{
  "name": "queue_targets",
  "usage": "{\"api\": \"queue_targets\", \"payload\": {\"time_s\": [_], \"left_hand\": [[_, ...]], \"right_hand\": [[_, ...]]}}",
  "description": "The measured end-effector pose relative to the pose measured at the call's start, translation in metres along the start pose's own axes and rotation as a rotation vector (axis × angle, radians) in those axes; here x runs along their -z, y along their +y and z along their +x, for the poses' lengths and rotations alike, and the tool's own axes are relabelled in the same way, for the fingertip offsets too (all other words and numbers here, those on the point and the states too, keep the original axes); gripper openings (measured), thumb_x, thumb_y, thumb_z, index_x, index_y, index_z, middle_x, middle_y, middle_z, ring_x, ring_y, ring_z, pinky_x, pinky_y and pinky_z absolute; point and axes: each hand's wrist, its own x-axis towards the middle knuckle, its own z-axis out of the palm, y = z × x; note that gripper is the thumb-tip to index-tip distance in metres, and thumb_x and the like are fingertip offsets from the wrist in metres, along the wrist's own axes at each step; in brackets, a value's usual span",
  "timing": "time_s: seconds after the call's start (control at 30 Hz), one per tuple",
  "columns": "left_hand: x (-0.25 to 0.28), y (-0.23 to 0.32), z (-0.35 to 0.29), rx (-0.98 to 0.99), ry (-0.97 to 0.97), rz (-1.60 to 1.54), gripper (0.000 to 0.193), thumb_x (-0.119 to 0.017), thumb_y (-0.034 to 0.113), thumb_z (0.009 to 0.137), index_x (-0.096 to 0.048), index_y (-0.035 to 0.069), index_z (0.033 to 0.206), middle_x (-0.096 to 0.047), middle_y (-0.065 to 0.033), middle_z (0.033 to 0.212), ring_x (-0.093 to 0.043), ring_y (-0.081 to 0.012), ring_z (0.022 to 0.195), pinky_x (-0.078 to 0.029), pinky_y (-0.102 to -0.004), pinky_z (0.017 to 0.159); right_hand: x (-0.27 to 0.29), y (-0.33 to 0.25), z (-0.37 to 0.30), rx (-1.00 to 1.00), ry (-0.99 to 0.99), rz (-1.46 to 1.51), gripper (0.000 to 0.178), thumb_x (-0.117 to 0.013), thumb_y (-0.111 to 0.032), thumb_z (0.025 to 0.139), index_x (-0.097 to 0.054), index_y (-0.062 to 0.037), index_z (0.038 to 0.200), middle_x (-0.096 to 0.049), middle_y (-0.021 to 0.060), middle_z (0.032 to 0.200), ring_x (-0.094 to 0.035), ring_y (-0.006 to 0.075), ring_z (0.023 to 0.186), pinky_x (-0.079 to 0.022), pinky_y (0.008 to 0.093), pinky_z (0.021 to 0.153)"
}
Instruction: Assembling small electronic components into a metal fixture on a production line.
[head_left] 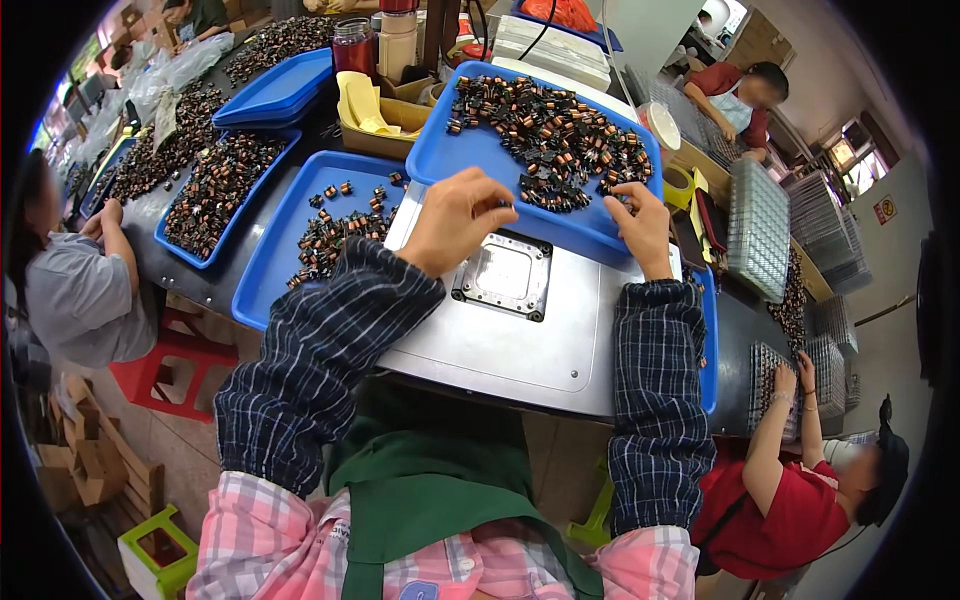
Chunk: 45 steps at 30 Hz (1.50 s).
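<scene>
Hands of the person work at the near rim of a blue tray (470,150) that rests tilted on a grey metal plate (520,345) on the counter (205,280). That tray carries a loose spread of small copper-wound coils (550,135), thickest toward its far and right parts. Left hand (455,220) hovers at the tray's near-left edge, fingers curled inward with the tips pinched together — whether a coil sits between them cannot be told. Right hand (640,228) lies at the tray's near-right edge, its fingers bent down among the nearest coils and touching them; a firm grasp cannot be made out. Both forearms wear dark checked sleeve covers (330,360). Just below the tray, between the two hands, a square metal fixture (505,275) with a shallow recess is bolted into the plate. Left of the tray lies a second blue tray (290,230) with a smaller scatter of coils — beyond that one, further trays heaped with the same parts. Right of the tray, another person in red (790,500) handles clear gridded holders (757,225).
</scene>
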Motion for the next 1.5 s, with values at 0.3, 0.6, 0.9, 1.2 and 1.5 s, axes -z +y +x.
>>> {"api": "queue_targets", "payload": {"time_s": [0.3,0.6,0.9,1.2,1.5], "left_hand": [[-0.001,0.003,-0.025,-0.16,-0.298,0.15,0.014,-0.063,0.005,0.073,-0.06,0.001,0.085,-0.055,-0.0102,0.08,-0.056,-0.0245,0.07,-0.046,-0.0304,0.062],[-0.008,0.004,-0.022,-0.242,-0.312,0.289,0.011,-0.062,0.009,0.073,-0.06,0.003,0.082,-0.053,-0.0095,0.077,-0.054,-0.028,0.073,-0.044,-0.0359,0.064],[-0.011,0.005,-0.023,-0.238,-0.325,0.28,0.011,-0.062,0.008,0.072,-0.059,0.003,0.082,-0.053,-0.0097,0.077,-0.054,-0.0288,0.073,-0.043,-0.0363,0.063],[0.014,0.006,-0.025,-0.072,-0.042,0.031,0.013,-0.064,0.003,0.071,-0.06,0.002,0.083,-0.056,-0.0095,0.077,-0.056,-0.0202,0.064,-0.045,-0.0284,0.057],[0.073,-0.05,-0.055,0.279,0.361,0.124,0.017,-0.063,0.005,0.073,-0.06,0.0,0.09,-0.058,-0.0043,0.081,-0.055,-0.0095,0.069,-0.043,-0.0208,0.062]], "right_hand": [[0.013,-0.046,-0.013,-0.366,-0.099,0.879,0.017,-0.06,-0.012,0.08,-0.057,-0.0025,0.095,-0.058,0.0061,0.066,-0.048,0.0064,0.044,-0.032,0.0169,0.036],[-0.005,-0.075,-0.025,-0.329,-0.377,0.615,0.017,-0.063,-0.01,0.076,-0.061,0.0002,0.091,-0.06,0.0053,0.066,-0.052,0.0055,0.05,-0.035,0.0154,0.037],[-0.018,-0.078,-0.033,-0.117,-0.397,0.46,0.016,-0.065,-0.011,0.072,-0.063,0.0024,0.08,-0.06,0.0043,0.063,-0.053,0.0081,0.056,-0.042,0.022,0.05],[-0.026,-0.09,-0.041,0.159,-0.503,0.197,0.016,-0.065,-0.007,0.071,-0.062,0.0028,0.083,-0.061,0.0096,0.073,-0.056,0.014,0.063,-0.045,0.0254,0.058],[-0.035,-0.093,-0.047,0.283,-0.416,0.09,0.014,-0.062,-0.01,0.071,-0.063,0.0011,0.08,-0.06,0.0132,0.074,-0.057,0.0253,0.065,-0.044,0.0312,0.06]]}}
